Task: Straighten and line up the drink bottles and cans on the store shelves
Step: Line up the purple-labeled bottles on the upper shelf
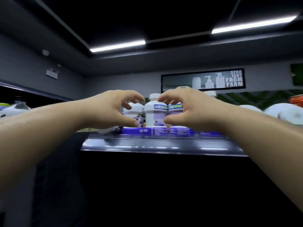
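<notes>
Several white drink bottles with purple labels stand on the top shelf. The middle bottle with a white cap shows in full between my two hands. My left hand is raised in front of a neighbouring bottle, fingers loosely curved, thumb tip near the middle bottle's base. My right hand mirrors it and partly hides another bottle. Neither hand plainly grips anything. A further white cap pokes up behind my right hand. The picture is slightly blurred.
White rounded containers and an orange-red lid sit at the right end of the shelf. A clear bottle lies at far left. A wall sign hangs behind. Below the shelf edge everything is dark.
</notes>
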Action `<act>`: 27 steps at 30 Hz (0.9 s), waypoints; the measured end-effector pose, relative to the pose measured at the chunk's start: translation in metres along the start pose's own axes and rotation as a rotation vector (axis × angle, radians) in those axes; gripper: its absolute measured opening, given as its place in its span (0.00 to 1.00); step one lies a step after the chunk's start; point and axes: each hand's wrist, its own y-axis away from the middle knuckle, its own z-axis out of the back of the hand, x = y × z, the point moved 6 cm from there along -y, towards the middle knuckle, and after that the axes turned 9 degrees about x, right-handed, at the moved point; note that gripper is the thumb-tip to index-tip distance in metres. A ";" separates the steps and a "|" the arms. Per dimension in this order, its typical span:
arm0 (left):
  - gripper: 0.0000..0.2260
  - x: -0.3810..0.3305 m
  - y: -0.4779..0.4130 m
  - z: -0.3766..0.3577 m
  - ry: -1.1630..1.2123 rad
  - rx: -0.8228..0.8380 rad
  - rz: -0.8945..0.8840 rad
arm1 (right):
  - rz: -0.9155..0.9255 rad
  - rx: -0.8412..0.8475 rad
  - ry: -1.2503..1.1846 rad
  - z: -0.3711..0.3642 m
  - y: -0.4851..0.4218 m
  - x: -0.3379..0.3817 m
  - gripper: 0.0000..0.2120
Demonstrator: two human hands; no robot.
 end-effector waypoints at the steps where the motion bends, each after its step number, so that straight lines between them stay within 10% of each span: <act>1: 0.24 0.016 0.002 0.004 -0.019 0.021 0.002 | -0.006 0.007 0.010 -0.009 -0.014 0.009 0.24; 20: 0.23 0.112 -0.015 0.009 -0.378 0.161 -0.135 | -0.056 0.138 0.309 -0.068 -0.130 0.050 0.26; 27: 0.20 0.143 -0.032 0.044 -0.055 0.049 -0.030 | -0.147 0.077 0.207 -0.060 -0.152 0.031 0.26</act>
